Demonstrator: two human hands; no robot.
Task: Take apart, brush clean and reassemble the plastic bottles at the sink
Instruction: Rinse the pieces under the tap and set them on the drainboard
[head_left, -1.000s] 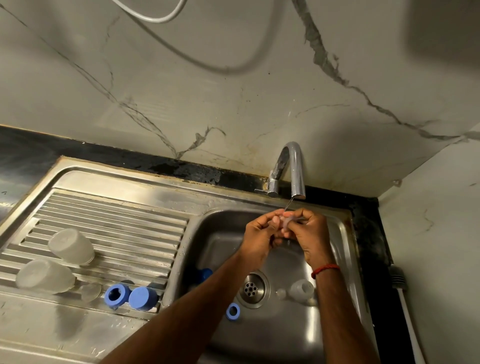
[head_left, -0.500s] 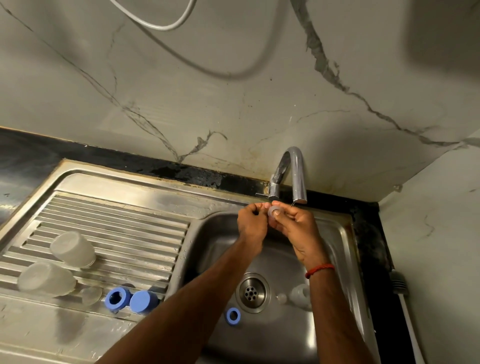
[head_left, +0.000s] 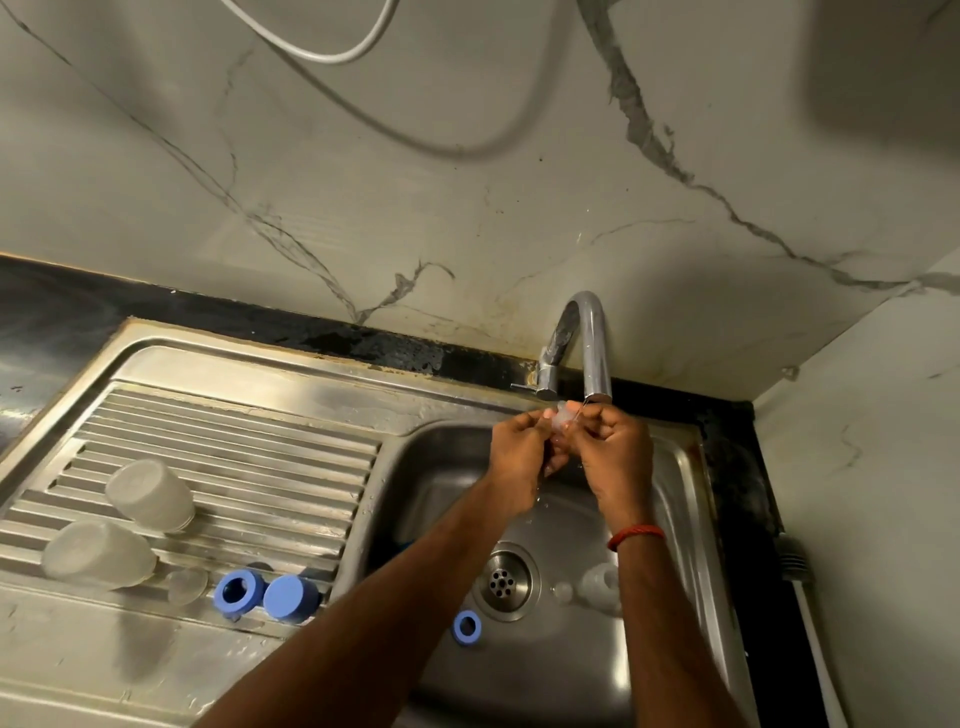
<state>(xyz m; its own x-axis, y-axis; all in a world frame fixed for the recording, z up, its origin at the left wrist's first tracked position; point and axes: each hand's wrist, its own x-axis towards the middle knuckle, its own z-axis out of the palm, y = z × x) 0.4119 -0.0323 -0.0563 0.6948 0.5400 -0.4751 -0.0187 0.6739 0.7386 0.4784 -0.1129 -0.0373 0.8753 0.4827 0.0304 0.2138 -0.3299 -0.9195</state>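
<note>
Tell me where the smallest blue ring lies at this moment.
In the head view, the smallest blue ring lies on the floor of the sink basin, just left of the drain and a little nearer the person.

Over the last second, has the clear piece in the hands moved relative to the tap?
Yes. The clear piece has risen toward the tap and now sits just below and left of its outlet.

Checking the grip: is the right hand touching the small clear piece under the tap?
Touching. The head view shows the right hand pinching the small clear piece just below the tap, the left hand gripping it too.
</note>
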